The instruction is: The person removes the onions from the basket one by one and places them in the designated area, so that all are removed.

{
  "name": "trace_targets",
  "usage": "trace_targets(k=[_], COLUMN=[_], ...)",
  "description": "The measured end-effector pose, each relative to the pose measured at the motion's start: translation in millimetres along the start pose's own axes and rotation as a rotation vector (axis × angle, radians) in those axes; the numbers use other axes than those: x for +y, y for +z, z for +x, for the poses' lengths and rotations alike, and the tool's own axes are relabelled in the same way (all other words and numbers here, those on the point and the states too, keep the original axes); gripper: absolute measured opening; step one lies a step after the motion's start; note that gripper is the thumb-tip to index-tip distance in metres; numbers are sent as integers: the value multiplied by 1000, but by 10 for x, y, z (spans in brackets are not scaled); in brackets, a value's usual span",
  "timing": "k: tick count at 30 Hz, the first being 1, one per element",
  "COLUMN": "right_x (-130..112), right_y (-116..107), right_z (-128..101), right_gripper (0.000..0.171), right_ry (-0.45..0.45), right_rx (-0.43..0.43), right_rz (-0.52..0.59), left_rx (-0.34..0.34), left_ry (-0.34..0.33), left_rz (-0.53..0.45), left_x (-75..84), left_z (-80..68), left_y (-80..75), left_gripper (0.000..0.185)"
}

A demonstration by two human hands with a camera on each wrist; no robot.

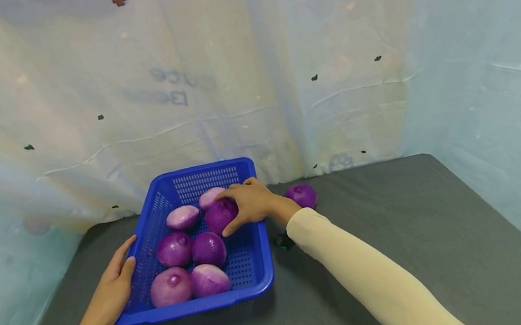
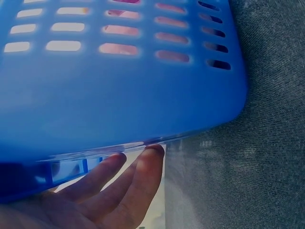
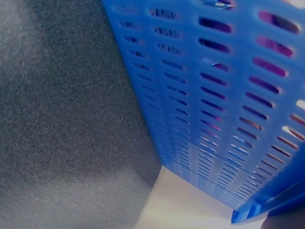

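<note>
Grey cloth covered the table (image 1: 405, 253). Right hand (image 1: 251, 203) gripped a firm, smooth, likely slippery onion (image 1: 220, 215) from above, inside the blue basket (image 1: 257, 275); left hand (image 1: 114, 282), fingers straight, steadied its left wall.

Soft, even light fills the head view, with a cool bluish cast and only a faint shadow on the bench (image 1: 402, 231) beside the basket (image 1: 252, 276). The backdrop's lines bow toward the edges from a wide lens. Both wrist views are dimmer and too close: the basket wall blurs, light glows pink through its slots, and the left hand (image 2: 109, 191) is soft and shaded.
</note>
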State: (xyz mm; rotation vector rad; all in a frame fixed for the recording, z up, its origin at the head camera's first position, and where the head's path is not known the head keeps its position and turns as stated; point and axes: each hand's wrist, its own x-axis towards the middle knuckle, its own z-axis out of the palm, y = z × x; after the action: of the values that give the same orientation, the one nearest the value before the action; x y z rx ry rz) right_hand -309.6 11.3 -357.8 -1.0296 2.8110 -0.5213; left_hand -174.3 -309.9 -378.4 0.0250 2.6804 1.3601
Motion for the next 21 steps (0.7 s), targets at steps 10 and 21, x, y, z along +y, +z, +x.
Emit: trace_targets(k=[10,21], right_x=[-27,-5], right_y=[41,87], right_z=[10,-80], right_gripper=[88,89], right_ry=[10,4], right_rx=[29,173], right_rz=[21,163], left_rx=[5,11], left_ry=[-13,11], left_rz=[-6,-2], left_x=[-11,-1], left_z=[-23,-25], left_y=[-10,-3], left_gripper=[56,55])
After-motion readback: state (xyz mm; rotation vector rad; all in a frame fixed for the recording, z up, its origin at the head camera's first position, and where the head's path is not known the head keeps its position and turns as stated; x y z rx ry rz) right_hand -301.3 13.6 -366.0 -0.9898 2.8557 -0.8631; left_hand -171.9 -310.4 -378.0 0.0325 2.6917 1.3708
